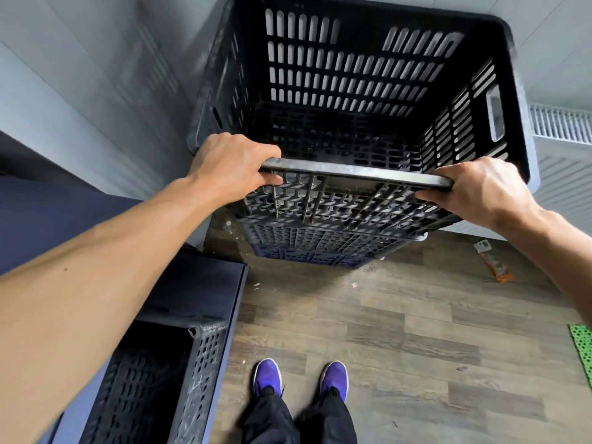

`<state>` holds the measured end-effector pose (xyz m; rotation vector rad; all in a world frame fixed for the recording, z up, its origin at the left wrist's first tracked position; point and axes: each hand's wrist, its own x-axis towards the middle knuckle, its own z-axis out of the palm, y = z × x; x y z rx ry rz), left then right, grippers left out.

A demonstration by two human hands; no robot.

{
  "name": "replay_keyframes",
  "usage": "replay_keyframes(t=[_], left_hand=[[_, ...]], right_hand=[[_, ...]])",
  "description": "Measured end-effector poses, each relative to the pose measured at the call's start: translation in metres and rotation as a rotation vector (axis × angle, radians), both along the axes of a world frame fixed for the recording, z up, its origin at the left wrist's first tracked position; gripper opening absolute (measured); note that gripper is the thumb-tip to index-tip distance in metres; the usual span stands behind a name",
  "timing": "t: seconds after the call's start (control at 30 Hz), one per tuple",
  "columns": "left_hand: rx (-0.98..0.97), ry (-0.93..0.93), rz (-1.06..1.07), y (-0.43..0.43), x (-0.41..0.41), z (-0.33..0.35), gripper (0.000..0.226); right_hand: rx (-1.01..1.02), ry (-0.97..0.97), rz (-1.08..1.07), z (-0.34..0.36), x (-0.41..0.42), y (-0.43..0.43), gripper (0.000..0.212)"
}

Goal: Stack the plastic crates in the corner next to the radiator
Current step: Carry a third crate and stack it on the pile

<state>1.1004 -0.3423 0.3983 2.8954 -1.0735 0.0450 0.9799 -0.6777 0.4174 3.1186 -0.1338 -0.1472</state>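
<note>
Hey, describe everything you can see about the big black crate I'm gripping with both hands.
The black crate is a deep, open-topped box of what looks like hard plastic, dusty, with slotted walls, a grid floor, rounded corners and a handle cut-out in its right wall. It is empty. The left hand and right hand grip its near rim at the two corners. It is upright in the wall corner above other stacked crates, the radiator to its right; whether it rests on them is unclear.

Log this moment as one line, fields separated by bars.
step: stacking | left hand: grips black crate rim | right hand: grips same rim | crate: over stack beside radiator
</note>
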Motion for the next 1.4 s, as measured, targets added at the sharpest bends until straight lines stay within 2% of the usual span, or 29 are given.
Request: replay_keyframes(t=[0.23, 0.37, 0.5, 0.6, 0.77, 0.9, 1.03, 1.4], left_hand=[[0.064, 0.082, 0.059, -0.003, 0.005, 0.006, 0.037], [0.155, 0.184, 0.122, -0.013, 0.007, 0.010, 0.045], [0.155, 0.286, 0.154, -0.018, 0.009, 0.020, 0.053], [0.157, 0.279, 0.152, -0.018, 0.005, 0.023, 0.055], [0.132, 0.290, 0.155, -0.016, 0.001, 0.027, 0.046], [0.107, 0.204, 0.163, -0.013, -0.009, 0.022, 0.053], [0.111, 0.228, 0.184, -0.015, -0.009, 0.026, 0.060], [0.149, 0.184, 0.142, -0.017, -0.004, 0.026, 0.050]], right_hand=[[-0.005, 0.041, -0.055, -0.001, 0.005, -0.001, 0.043], [0.001, 0.093, -0.061, 0.000, 0.005, 0.002, 0.041], [0.037, 0.149, -0.055, 0.012, 0.010, 0.001, 0.041], [0.037, 0.145, -0.033, 0.010, 0.010, -0.001, 0.042], [0.060, 0.117, -0.015, 0.006, 0.007, -0.008, 0.041], [0.037, 0.098, -0.011, 0.001, 0.006, -0.009, 0.044], [0.042, 0.093, -0.025, 0.002, 0.004, -0.005, 0.037], [0.028, 0.041, -0.031, 0.000, 0.002, -0.007, 0.037]])
